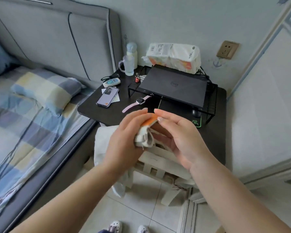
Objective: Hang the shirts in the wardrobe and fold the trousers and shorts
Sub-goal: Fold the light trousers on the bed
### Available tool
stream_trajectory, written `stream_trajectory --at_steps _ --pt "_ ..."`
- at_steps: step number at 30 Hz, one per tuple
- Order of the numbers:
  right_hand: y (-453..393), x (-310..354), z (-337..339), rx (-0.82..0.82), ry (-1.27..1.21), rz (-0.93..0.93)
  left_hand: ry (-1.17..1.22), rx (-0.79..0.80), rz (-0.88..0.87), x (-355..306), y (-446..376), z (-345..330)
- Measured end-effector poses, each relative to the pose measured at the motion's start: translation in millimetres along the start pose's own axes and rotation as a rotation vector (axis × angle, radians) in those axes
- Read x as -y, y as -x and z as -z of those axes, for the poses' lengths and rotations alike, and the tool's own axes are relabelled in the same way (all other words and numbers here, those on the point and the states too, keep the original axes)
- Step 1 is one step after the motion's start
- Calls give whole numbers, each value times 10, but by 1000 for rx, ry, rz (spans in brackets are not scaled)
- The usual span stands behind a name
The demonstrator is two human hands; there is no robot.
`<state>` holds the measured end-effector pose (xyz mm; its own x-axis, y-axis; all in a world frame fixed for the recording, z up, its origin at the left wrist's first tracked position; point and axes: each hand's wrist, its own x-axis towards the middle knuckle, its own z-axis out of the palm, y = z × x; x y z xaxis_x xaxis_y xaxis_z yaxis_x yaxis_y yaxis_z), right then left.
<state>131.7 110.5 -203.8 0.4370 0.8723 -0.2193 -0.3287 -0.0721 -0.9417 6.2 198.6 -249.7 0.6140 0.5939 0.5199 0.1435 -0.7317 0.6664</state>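
Dark bedside table (91,108) is pretty loaded: closed black laptop (175,86) sitting on a wire riser (212,101), pack of tissues (175,57) behind it, a phone (107,96) lying flat on a bit of paper, pink-strap smartwatch (138,102) just beside the riser, a clear mug (128,65) and a bottle (132,51) near the headboard (57,39). Checked pillow (45,89) on the bed at left, wall socket (227,49) off to the right.

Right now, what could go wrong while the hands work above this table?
The left hand and right hand hold a small orange and white cloth just above the dark table. A careless sweep could perhaps knock the watch or phone off the near edge.
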Motion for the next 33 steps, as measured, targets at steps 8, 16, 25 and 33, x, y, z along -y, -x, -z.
stream_trajectory --at_steps 8,16,25,33 --pt "-390 -184 -239 112 1045 568 79 -275 265 121 -280 820" --pt "-927 -282 -951 35 1287 985 92 -579 326 206 -173 1741" --pt "-1140 -340 -2235 275 1489 916 47 -1035 339 316 449 3392" --pt "-1031 -631 -3917 494 1609 897 -160 -1227 428 439 1614 5046"
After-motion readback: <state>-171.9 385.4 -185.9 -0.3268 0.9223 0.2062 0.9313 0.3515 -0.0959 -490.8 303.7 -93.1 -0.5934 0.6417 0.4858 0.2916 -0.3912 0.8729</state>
